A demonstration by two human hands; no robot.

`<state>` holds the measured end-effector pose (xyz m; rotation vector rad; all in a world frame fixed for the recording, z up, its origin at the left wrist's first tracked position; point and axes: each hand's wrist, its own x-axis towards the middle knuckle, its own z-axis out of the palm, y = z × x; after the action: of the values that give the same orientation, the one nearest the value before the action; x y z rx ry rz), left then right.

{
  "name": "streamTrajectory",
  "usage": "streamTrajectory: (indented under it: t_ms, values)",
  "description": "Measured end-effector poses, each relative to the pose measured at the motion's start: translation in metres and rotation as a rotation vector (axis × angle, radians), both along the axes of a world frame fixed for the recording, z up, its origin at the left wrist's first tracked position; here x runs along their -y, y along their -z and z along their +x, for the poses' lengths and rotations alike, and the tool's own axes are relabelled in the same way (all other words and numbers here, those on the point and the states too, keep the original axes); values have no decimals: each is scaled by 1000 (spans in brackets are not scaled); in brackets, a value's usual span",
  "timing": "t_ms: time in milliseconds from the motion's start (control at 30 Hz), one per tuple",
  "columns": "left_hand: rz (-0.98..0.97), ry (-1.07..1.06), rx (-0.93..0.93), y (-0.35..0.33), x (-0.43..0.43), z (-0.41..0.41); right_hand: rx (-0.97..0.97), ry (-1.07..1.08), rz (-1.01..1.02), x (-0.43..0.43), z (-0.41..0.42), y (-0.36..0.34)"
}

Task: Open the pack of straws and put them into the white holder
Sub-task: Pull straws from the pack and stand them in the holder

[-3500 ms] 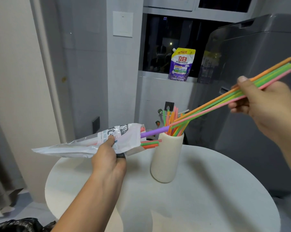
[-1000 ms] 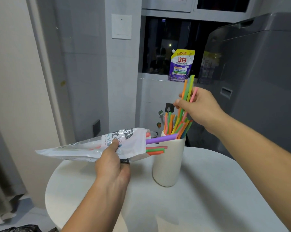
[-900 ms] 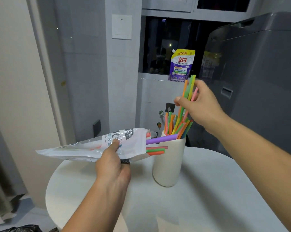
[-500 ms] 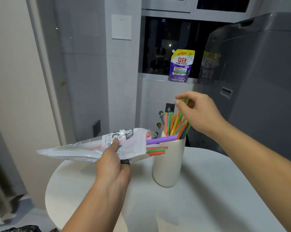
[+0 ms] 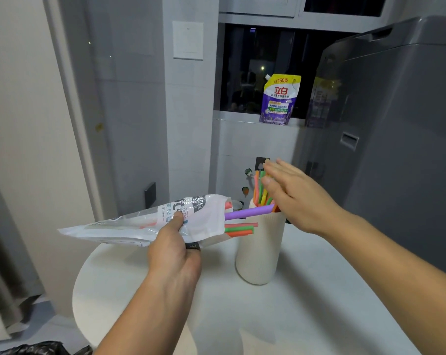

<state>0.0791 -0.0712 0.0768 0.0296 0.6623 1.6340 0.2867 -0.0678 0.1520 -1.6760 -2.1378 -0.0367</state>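
Your left hand (image 5: 173,254) grips the straw pack (image 5: 140,226), right hand (image 5: 296,198) is open; tip it and the purple straw (image 5: 247,213) could slide out

Left hand (image 5: 174,257) round straw pack (image 5: 129,226), flat right hand (image 5: 293,198) over straws (image 5: 260,190) in white holder (image 5: 260,252).

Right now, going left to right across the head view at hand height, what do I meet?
straw pack → white holder → right hand → grey appliance
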Motion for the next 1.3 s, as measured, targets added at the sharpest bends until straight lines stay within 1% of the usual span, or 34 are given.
streamTrajectory:
  t_ms: [67,200,233,267,300,400,433,600,700,800,1000,1200,1300]
  values:
    - [-1,-1,-2,0,1,0,-147,-8,65,1,1,-1]
    - [-1,-7,-5,-3,1,-1,-541,2,435,18,-1,-11]
    - [4,-12,-9,-3,1,-1,-637,-22,478,27,-5,-11]
    - [8,-18,-13,-2,1,-1,-685,-48,479,37,-10,-9]
    - [14,-22,-19,-1,1,-1,-678,-74,457,46,-16,-6]
    - [45,-22,-33,-1,2,1,-544,-84,310,67,-35,14]
    - [54,-21,-43,-2,4,3,-558,-64,246,69,-39,22]
    - [95,-18,-88,-6,10,7,-716,61,-108,66,-49,46]
    - [108,-29,-105,-6,10,10,-881,92,-229,66,-55,49]
    - [115,-9,-110,-6,12,13,-926,110,-239,66,-57,52]
    - [136,24,-143,-6,13,15,-1074,46,-144,65,-57,54]
    - [130,25,-155,-7,18,21,-1117,-108,-120,62,-58,62]
    - [142,21,-165,-8,16,20,-1125,-136,-133,61,-57,63]
